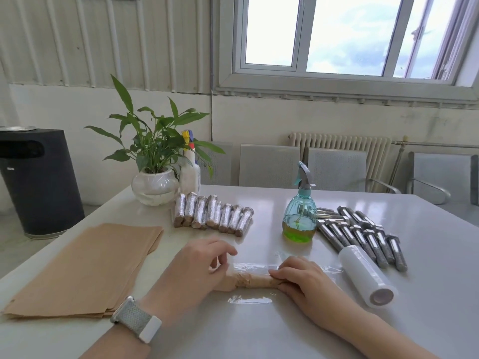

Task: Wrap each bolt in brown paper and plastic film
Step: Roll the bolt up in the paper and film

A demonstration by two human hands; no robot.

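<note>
bolt (255, 280) in paper, on film (248, 299) | heavy, stiff; film clingy, probably slippery | left hand (204, 265), right hand (302, 279) each grip an end

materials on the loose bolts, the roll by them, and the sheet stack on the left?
Loose bolts: bright bare metal, likely steel, shiny shanks. Roll: clear plastic film on a pale core, probably cardboard. Sheet stack: matte brown paper, kraft-like.
</note>
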